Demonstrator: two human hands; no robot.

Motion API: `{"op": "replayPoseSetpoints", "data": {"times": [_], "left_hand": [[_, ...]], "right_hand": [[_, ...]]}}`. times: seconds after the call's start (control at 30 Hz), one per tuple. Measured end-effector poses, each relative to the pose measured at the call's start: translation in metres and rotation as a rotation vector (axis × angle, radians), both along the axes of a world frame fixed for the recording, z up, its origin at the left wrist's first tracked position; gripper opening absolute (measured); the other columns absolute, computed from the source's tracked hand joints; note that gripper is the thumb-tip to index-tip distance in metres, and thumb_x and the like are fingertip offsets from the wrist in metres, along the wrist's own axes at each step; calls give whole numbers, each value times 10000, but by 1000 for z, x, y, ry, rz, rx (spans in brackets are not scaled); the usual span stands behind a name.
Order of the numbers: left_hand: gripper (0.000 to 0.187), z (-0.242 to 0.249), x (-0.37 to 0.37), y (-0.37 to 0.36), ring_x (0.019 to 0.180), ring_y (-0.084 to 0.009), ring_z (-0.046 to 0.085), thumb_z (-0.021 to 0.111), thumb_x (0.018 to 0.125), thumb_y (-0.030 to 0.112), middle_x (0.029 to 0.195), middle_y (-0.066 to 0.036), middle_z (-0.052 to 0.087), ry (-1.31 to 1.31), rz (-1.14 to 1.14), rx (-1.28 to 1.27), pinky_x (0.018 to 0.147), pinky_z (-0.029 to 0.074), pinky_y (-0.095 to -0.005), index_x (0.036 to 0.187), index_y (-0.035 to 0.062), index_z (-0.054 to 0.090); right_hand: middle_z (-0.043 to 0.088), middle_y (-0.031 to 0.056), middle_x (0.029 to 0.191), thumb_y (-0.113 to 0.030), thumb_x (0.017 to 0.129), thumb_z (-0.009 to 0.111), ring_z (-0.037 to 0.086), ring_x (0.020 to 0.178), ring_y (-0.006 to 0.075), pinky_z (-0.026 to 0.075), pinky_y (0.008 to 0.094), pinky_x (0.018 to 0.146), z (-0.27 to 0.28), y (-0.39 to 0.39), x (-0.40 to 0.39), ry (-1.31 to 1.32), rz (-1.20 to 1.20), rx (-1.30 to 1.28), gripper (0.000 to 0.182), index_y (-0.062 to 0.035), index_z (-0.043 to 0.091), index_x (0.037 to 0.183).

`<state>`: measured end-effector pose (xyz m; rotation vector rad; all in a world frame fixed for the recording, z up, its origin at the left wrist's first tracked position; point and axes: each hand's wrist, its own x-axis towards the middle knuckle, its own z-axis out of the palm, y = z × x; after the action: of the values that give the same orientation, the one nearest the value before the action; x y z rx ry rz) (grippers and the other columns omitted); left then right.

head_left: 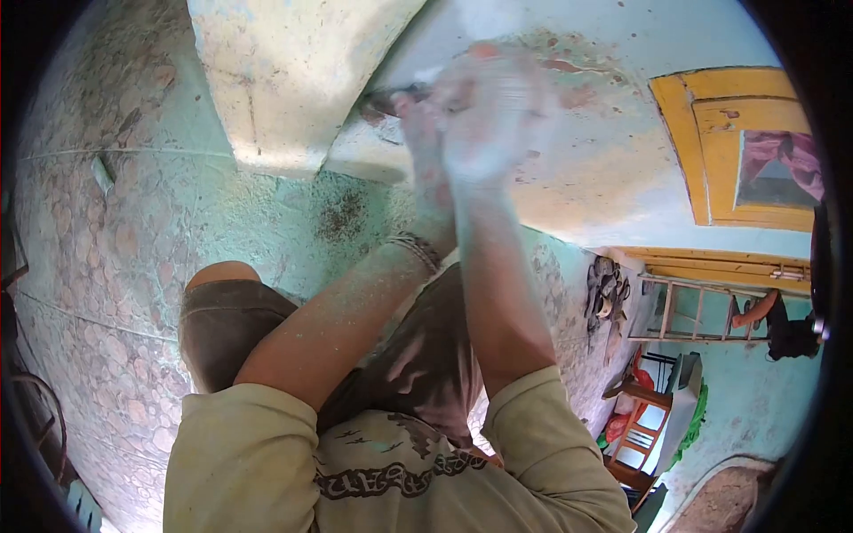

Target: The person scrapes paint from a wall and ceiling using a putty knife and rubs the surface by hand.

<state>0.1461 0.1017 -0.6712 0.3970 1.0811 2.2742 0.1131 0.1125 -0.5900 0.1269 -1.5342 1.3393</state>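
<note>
Head view: your two hands are raised together against the wall (586,169), both dusted white. The scraper (391,96) sticks out left of your left hand (425,133), long axis roughly level, tip near the beam (284,80). Left fingers are wrapped around its handle. Your right hand (493,111) is blurred, pressed over the left; I cannot tell how its fingers sit.
</note>
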Motion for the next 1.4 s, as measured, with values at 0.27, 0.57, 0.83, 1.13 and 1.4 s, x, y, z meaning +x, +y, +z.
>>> {"op": "replayPoseSetpoints", "data": {"times": [0.27,0.57,0.83,1.13,1.4], "left_hand": [[367,-65,14,29,875,-140,533,448,977,339,1050,-68,487,-627,-59,410,675,489,-268,1253,107,376],[645,-24,1,23,1343,-344,122,410,953,289,1441,-265,64,752,665,-252,1087,157,-413,1420,-22,91],[764,-12,17,-6,1361,-492,42,506,823,169,1433,-388,15,735,506,-392,1119,85,-519,1381,-143,88],[926,4,57,-15,1356,-543,-5,615,709,90,1414,-434,-18,939,85,-443,1135,76,-535,1373,-177,27],[920,12,53,10,1347,-561,-29,643,729,93,1413,-432,-90,829,122,-432,1126,101,-527,1361,-192,39]], "right_hand": [[510,19,532,-57,841,612,472,467,69,401,232,389,24,-17,6,-82,-2,-102,115,14,566,763],[578,89,678,-190,915,464,543,541,196,483,283,553,25,-15,13,-137,165,-266,218,16,537,916],[599,74,717,-81,851,630,579,632,139,534,305,631,-2,-7,29,-327,15,-257,147,10,554,937],[590,91,822,-141,860,630,602,870,238,403,487,996,37,44,118,-437,47,-247,147,-37,535,818],[621,162,1008,-125,890,562,599,1049,280,492,336,903,61,70,127,-826,-61,-98,262,80,561,1053]]}}
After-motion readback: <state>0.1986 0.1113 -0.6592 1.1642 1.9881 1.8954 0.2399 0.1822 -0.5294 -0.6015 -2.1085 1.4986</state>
